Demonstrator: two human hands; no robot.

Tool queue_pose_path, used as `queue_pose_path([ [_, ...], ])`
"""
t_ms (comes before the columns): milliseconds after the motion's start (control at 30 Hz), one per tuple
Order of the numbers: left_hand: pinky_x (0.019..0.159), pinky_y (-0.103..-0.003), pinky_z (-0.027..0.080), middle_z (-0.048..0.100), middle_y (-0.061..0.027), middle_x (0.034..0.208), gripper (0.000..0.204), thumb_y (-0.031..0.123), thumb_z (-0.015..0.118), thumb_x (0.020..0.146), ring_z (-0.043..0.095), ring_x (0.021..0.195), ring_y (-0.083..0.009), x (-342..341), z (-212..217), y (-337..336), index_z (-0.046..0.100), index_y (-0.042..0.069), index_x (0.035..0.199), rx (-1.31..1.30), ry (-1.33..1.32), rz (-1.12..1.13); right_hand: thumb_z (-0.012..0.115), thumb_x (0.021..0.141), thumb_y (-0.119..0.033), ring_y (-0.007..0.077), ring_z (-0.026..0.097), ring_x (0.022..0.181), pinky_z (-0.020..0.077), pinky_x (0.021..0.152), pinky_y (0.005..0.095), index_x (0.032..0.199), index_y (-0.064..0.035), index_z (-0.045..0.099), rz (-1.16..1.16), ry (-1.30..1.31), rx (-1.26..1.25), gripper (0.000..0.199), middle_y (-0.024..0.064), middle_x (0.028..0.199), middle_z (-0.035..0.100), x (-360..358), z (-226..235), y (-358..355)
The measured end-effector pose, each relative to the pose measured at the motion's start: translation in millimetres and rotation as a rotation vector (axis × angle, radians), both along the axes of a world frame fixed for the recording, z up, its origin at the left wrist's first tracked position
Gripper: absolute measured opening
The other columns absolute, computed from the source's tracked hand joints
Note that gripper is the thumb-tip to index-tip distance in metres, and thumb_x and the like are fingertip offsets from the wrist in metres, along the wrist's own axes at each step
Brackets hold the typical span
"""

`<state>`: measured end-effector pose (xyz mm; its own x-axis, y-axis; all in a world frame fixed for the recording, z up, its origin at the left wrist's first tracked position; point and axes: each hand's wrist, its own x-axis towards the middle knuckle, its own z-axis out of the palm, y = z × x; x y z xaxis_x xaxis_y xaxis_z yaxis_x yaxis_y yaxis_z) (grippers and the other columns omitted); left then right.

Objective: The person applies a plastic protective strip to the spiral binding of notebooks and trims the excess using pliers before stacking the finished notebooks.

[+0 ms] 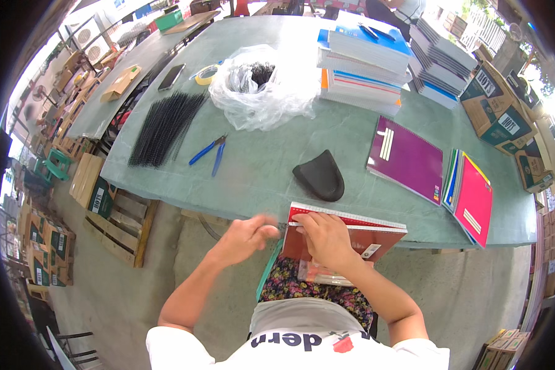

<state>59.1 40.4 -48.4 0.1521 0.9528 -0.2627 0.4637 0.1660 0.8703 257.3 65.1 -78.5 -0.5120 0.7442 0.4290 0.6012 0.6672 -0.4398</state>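
A red notebook (pixel 376 240) is at the table's near edge, its white punched page edges turned up and away from me. My right hand (pixel 327 239) grips it from above, fingers wrapped over the edge. Just off its left end is my left hand (pixel 251 237), slightly blurred, with the fingers curled together. Whatever may be in that pinch is too small to make out. Beyond the notebook lies a black curved pad (pixel 320 176). Blue-handled cutting pliers (pixel 210 154) lie to the left, near a pile of black spiral binding coils (pixel 166 129).
A clear plastic bag (pixel 246 102) with more black coils stands near yellow tape (pixel 206 75) and a phone (pixel 171 77). Tall notebook stacks (pixel 364 68) fill the far right. Nearer are a purple notebook (pixel 406 159), a pink notebook (pixel 473 200) and cardboard boxes (pixel 498 111).
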Motion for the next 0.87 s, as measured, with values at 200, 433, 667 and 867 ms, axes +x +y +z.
queue_pose_path([
  [200,0.062,-0.026,0.044,0.057,-0.0076,0.078,0.039,0.039,0.056,0.087,0.052,0.068,-0.0115,-3.7,-1.7,25.3,0.056,0.006,0.108,0.415,0.042,-0.046,0.059,0.082,-0.022,0.0269,0.058,0.068,0.0428,0.058,0.0390,0.088,-0.0104,0.056,-0.065,0.055,0.055,0.013,0.0063,0.073,0.058,-10.0,0.5,7.6],
  [433,0.081,-0.042,0.045,0.060,-0.0218,0.092,0.066,0.056,0.055,0.079,0.057,0.094,-0.0371,20.6,-60.0,127.0,0.050,-0.004,0.108,0.437,0.590,0.014,0.063,0.075,-0.009,0.0276,0.058,0.071,0.0449,0.061,0.0370,0.091,-0.0092,0.056,0.048,0.147,-0.132,0.018,0.0076,0.078,0.058,-20.0,3.5,1.5],
  [667,0.047,-0.027,0.045,0.059,-0.0115,0.077,0.047,0.009,0.068,0.074,0.060,0.061,-0.0157,38.4,66.0,76.0,0.042,0.001,0.112,0.342,-0.247,0.202,0.062,0.078,-0.014,0.0289,0.059,0.081,0.0487,0.069,0.0371,0.093,-0.0059,0.058,-0.113,0.039,-0.108,0.018,0.0104,0.079,0.059,22.0,16.4,-4.0],
  [867,0.064,-0.034,0.051,0.064,-0.0142,0.094,0.050,0.010,0.066,0.076,0.064,0.080,-0.0270,7.9,32.3,-37.4,0.043,0.004,0.121,1.029,0.400,0.195,0.065,0.077,-0.020,0.0283,0.060,0.068,0.0478,0.061,0.0375,0.088,-0.0074,0.060,-0.182,-0.071,-0.117,0.017,0.0092,0.072,0.062,54.7,11.5,-8.5],
])
